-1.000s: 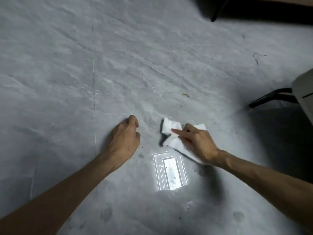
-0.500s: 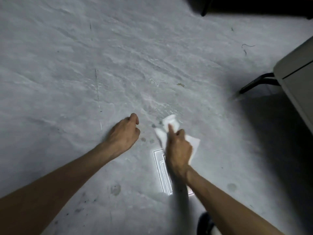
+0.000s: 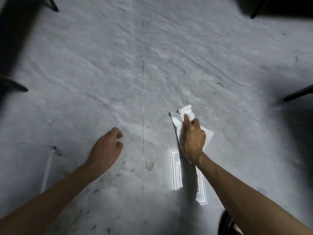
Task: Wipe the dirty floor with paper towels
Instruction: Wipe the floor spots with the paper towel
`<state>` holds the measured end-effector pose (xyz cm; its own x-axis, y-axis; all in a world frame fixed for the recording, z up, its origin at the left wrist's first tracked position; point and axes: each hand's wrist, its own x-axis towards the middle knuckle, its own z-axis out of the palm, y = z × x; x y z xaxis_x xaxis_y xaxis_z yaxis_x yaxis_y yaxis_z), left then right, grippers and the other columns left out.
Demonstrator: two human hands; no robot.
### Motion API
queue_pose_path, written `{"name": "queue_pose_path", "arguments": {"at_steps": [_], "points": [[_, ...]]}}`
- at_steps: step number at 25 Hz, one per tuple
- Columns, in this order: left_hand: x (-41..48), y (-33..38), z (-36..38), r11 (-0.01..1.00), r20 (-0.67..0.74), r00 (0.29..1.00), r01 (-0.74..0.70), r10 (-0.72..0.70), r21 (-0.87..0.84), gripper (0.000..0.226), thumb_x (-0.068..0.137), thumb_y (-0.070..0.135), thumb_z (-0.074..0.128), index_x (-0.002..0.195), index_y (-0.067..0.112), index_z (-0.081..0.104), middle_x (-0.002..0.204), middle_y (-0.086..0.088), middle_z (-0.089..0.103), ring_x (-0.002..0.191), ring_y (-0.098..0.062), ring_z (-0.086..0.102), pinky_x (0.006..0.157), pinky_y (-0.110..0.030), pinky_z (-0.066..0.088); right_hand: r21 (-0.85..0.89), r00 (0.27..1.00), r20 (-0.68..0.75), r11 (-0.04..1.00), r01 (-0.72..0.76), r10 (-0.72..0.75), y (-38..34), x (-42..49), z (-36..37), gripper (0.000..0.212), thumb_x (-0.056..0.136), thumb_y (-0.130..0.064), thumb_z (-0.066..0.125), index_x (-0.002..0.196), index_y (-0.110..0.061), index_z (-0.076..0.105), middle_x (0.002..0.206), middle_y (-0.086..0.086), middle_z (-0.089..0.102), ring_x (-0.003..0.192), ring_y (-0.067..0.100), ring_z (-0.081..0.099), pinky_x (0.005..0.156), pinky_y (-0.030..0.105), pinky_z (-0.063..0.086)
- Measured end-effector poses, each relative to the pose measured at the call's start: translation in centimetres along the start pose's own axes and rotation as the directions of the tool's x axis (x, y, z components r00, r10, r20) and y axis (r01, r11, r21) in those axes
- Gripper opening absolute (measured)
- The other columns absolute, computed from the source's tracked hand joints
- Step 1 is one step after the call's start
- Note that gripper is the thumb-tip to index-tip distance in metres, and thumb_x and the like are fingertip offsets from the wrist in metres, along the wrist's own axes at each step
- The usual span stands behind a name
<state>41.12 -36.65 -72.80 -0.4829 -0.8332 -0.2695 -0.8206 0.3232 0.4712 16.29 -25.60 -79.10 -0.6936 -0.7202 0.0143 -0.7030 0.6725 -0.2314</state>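
1. A person's right hand [image 3: 193, 139] bears down on a crumpled white paper towel [image 3: 186, 110] lying on the grey floor [image 3: 118, 73], forefinger stretched along it, the other fingers curled into the sheet
2. The left hand [image 3: 106, 148], well apart from the towel, rests on the floor clenched; it appears to hold nothing, though the palm is hidden
3. The towel looks light, soft and easily torn, likely to bunch when pushed; it is best gathered at its middle, under the palm
4. Dark specks [image 3: 122, 172] lie beside the left forearm; no bin or bucket shows

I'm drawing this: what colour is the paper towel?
White paper towel, clearest in the head view.
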Motion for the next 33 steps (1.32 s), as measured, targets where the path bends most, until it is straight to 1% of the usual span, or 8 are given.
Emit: {"name": "queue_pose_path", "arguments": {"at_steps": [5, 12, 16, 19, 23, 26, 30, 33], "points": [[-4.4, -3.4, -0.2, 0.992, -0.057, 0.991, 0.118, -0.120, -0.040, 0.020, 0.087, 0.002, 0.053, 0.105, 0.011, 0.053, 0.087, -0.009, 0.059, 0.070, -0.029, 0.053, 0.064, -0.029, 0.039, 0.181, 0.807, 0.235, 0.840, 0.512, -0.542, -5.8, -7.9, 0.9, 0.055, 0.087, -0.012, 0.060, 0.139, -0.025, 0.047, 0.100, 0.011, 0.053, 0.060, 0.035, 0.060, 0.049, 0.036, 0.042], [-11.0, -9.5, -1.7, 0.921, -0.217, 0.896, 0.385, -0.389, -0.062, 0.018, 0.088, 0.007, 0.055, 0.104, 0.015, 0.052, 0.107, -0.008, 0.063, 0.089, -0.025, 0.059, 0.069, -0.025, 0.036, 0.036, 0.914, 0.146, 0.926, 0.377, -0.378, -8.2, -12.8, 1.8, 0.066, 0.074, -0.006, 0.073, 0.134, -0.014, 0.046, 0.087, 0.010, 0.051, 0.041, 0.026, 0.045, 0.040, 0.025, 0.024], [-14.3, -11.2, -1.9, 0.868, -0.252, 0.831, 0.485, -0.496, -0.108, 0.018, 0.087, 0.011, 0.056, 0.104, 0.016, 0.052, 0.110, -0.007, 0.063, 0.095, -0.026, 0.060, 0.074, -0.029, 0.042, 0.197, 0.702, 0.172, 0.722, 0.663, -0.691, -18.4, -15.2, 4.2, 0.061, 0.074, -0.014, 0.080, 0.129, -0.013, 0.053, 0.092, 0.010, 0.058, 0.046, 0.027, 0.055, 0.037, 0.023, 0.026], [-16.4, -12.8, -2.2, 0.834, -0.256, 0.794, 0.537, -0.551, -0.128, 0.019, 0.087, 0.014, 0.054, 0.105, 0.018, 0.049, 0.103, -0.007, 0.063, 0.085, -0.026, 0.061, 0.072, -0.029, 0.045, 0.453, 0.519, 0.297, 0.597, 0.663, -0.802, -21.4, -14.2, 4.3, 0.045, 0.090, -0.026, 0.065, 0.132, -0.017, 0.053, 0.110, 0.005, 0.060, 0.080, 0.026, 0.064, 0.064, 0.032, 0.049], [-17.6, -13.0, -1.3, 0.837, -0.143, 0.825, 0.542, -0.547, -0.076, 0.027, 0.085, 0.010, 0.052, 0.112, 0.012, 0.046, 0.118, -0.008, 0.053, 0.104, -0.025, 0.057, 0.082, -0.029, 0.043, 0.612, 0.383, 0.363, 0.527, 0.589, -0.850, -17.7, -13.0, 2.3, 0.032, 0.078, -0.016, 0.077, 0.105, -0.020, 0.062, 0.096, -0.015, 0.061, 0.084, 0.001, 0.053, 0.072, 0.002, 0.031], [-16.7, -12.4, -1.3, 0.803, 0.035, 0.803, 0.595, -0.595, 0.032, 0.046, 0.086, 0.013, 0.049, 0.130, 0.006, 0.038, 0.141, -0.018, 0.038, 0.133, -0.031, 0.038, 0.101, -0.035, 0.039, 0.611, 0.408, 0.326, 0.520, 0.598, -0.853, -18.8, -14.0, 3.2, 0.017, 0.076, -0.016, 0.076, 0.087, -0.020, 0.063, 0.094, -0.011, 0.066, 0.090, 0.007, 0.058, 0.070, 0.004, 0.032], [-15.3, -12.3, -3.2, 0.788, 0.174, 0.769, 0.605, -0.615, 0.111, 0.058, 0.086, 0.013, 0.048, 0.138, -0.001, 0.027, 0.141, -0.026, 0.040, 0.131, -0.037, 0.041, 0.099, -0.040, 0.042, 0.538, 0.546, 0.323, 0.624, 0.566, -0.773, -30.2, -13.7, 5.7, 0.007, 0.077, -0.015, 0.071, 0.081, -0.016, 0.064, 0.091, 0.004, 0.068, 0.084, 0.025, 0.064, 0.066, 0.031, 0.046], [-14.6, -12.6, -3.9, 0.800, 0.200, 0.775, 0.590, -0.600, 0.113, 0.052, 0.085, 0.012, 0.047, 0.134, 0.000, 0.035, 0.131, -0.023, 0.050, 0.121, -0.036, 0.049, 0.092, -0.037, 0.045, 0.539, 0.466, 0.361, 0.589, 0.602, -0.808, -29.6, -13.5, 5.4, 0.009, 0.079, -0.017, 0.068, 0.086, -0.015, 0.063, 0.093, 0.005, 0.068, 0.086, 0.028, 0.064, 0.068, 0.035, 0.048]]}}
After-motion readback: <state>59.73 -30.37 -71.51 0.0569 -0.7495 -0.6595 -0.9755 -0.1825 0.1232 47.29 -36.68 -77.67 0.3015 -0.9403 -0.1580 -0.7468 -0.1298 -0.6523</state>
